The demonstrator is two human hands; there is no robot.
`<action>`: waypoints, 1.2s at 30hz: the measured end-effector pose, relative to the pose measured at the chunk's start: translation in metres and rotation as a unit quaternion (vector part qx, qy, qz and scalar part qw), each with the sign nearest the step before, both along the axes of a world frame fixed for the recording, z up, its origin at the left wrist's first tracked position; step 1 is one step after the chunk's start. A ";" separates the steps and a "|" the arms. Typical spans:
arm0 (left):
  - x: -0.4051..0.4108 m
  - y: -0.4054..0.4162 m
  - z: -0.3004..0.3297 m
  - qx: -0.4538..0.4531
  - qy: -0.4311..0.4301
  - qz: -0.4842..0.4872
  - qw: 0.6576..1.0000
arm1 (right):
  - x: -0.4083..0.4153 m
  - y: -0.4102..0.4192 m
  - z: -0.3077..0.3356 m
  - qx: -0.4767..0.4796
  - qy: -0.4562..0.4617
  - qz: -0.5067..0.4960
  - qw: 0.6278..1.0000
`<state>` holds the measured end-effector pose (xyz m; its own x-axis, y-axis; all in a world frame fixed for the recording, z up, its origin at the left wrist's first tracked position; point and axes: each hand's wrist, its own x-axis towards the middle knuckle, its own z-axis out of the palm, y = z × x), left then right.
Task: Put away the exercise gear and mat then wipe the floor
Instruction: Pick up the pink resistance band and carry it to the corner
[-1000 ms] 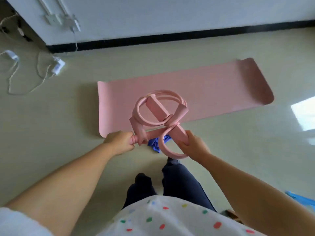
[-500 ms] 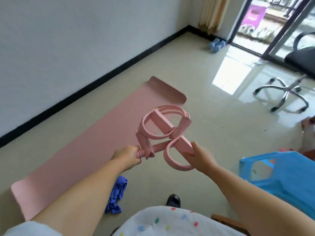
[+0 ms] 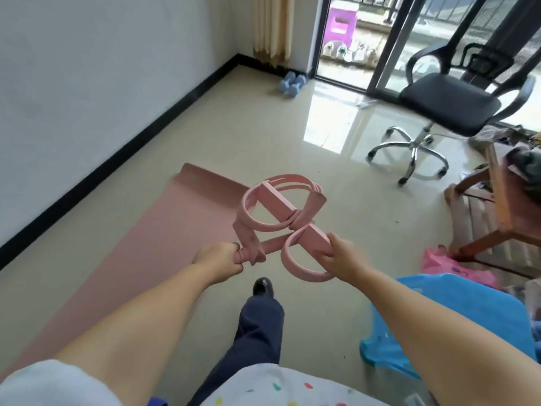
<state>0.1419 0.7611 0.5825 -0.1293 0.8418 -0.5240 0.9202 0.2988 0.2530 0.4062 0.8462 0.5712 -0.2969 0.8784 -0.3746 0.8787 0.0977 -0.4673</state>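
I hold a pink pedal resistance puller [image 3: 281,213] in front of me at waist height, its tubes and loops bundled together. My left hand [image 3: 218,257] grips the round handle bar at its left end. My right hand [image 3: 341,259] grips the flat pedal bar and one foot loop at the right. The pink exercise mat [image 3: 152,244] lies unrolled on the floor to my left, along the wall. Two light blue dumbbells [image 3: 291,83] sit on the floor near the curtain in the far corner.
A black swivel chair [image 3: 439,106] stands ahead on the right by the glass balcony door. A wooden chair [image 3: 497,218], a pink bag [image 3: 448,262] and a blue plastic stool [image 3: 456,317] crowd the right side. White wall with black skirting on the left.
The view has swung right from the mat towards the balcony door. Both hands keep their grip on the puller. The blue cloth on the floor has dropped out of sight.
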 end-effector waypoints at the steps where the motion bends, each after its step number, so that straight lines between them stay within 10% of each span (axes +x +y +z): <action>1: -0.003 0.026 -0.002 0.002 0.000 -0.006 1.000 | -0.003 0.025 -0.002 -0.001 0.007 -0.007 1.000; 18: -0.013 0.454 0.008 0.000 0.024 -0.158 0.987 | 0.007 0.382 0.011 -0.032 -0.015 -0.118 0.992; 36: -0.104 0.789 0.012 -0.012 0.040 0.032 0.999 | -0.114 0.821 0.017 -0.039 -0.028 0.081 0.996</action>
<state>0.0383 1.5503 0.5944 -0.2247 0.8173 -0.5306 0.9157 0.3633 0.1719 0.2927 1.6668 0.5883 -0.4091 0.7884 -0.4594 0.8792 0.2060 -0.4296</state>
